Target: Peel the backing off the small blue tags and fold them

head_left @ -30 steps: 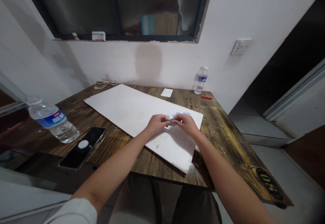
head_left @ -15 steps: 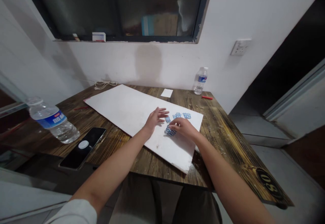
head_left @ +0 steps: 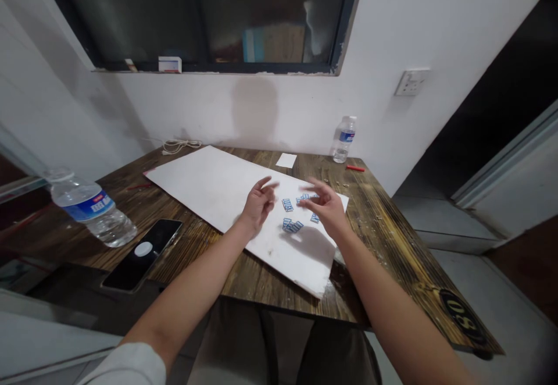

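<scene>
Several small blue-and-white striped pieces (head_left: 292,225) lie in little clusters on a white board (head_left: 209,184); their exact kind is too small to make out. My left hand (head_left: 260,202) hovers over the board, left of the clusters, its fingers bent and apart with nothing visible in them. Above the right-hand clusters is my right hand (head_left: 323,205), thumb and fingers spread and a little blurred, holding nothing I can see. It partly hides the pieces behind it. One small cluster (head_left: 286,205) sits between the two hands.
The board lies on a dark wooden table (head_left: 392,257). Left are a large water bottle (head_left: 91,205) and a phone (head_left: 142,254) with a white disc on it. Toward the wall are a white paper (head_left: 286,160), a smaller bottle (head_left: 344,139), a red stick (head_left: 355,168) and a cable (head_left: 181,145).
My right hand has lifted off the near cluster and moved right and slightly up, its fingers spreading. My left hand has drawn back slightly left, its fingers more curled.
</scene>
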Demonstrator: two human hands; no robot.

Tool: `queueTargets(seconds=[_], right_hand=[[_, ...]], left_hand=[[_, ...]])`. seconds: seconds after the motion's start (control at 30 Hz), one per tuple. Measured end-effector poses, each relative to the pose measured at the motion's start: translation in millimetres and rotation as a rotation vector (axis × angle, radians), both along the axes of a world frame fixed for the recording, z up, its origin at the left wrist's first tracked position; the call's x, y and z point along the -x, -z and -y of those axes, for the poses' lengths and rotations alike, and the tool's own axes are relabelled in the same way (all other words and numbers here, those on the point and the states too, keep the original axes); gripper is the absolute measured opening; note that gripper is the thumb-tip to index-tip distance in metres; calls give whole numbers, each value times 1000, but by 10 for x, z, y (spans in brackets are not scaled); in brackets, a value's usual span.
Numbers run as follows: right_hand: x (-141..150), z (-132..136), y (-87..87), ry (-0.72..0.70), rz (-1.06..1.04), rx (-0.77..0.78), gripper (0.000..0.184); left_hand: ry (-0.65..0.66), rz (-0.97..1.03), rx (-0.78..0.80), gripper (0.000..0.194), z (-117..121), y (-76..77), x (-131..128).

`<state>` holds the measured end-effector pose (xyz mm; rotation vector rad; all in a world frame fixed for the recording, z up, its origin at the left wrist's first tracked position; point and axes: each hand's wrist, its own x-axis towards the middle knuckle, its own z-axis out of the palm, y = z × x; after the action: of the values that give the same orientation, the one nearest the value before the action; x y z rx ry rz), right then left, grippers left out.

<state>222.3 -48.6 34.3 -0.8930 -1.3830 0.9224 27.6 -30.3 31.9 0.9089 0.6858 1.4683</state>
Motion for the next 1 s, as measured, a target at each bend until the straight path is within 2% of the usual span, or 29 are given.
queueTargets(seconds=[0.03,0.1,0.2,0.3,0.33,0.4,0.43,0.5,0.6,0.67,0.73,0.83,0.9,1.0], right_hand=[[6,7,8,-5,-12,49,36],[11,14,23,4,-18,80,34],[11,10,12,-23,-42,-46,41],[21,6,-38,-89,-100,-131,26],[26,8,-53,-115,-116,-124,35],[32,15,-66,-159,-123,-60,58],[33,18,-62,-163,-111,-5,57],[27,11,-35,-138,-61,110,41],[-3,-41,31,-6,20,167,36],[-35,-96,75,88,125,130,37],[-65,-147,114,94,302,64,34],[-81,-182,177,-93,624,-129,25],[-69,-172,232,-214,820,-253,32],[-36,-129,303,-309,1010,-297,46]], left_hand=[[11,11,39,30,3,-3,21],[48,46,63,38,13,-15,49],[79,93,-52,50,35,-44,40],[93,71,-158,43,65,-75,-5],[102,51,-167,42,73,-80,-16],[116,20,-145,43,77,-75,-22],[119,13,-116,42,72,-66,-15],[111,23,-39,42,44,-39,10],[54,21,27,40,-19,6,47],[-16,-8,8,36,-56,27,53],[-75,-53,-56,36,-73,36,42],[-9,-138,-159,57,-63,32,17],[75,-151,-168,65,-53,30,10],[130,-89,-94,58,-63,38,29]])
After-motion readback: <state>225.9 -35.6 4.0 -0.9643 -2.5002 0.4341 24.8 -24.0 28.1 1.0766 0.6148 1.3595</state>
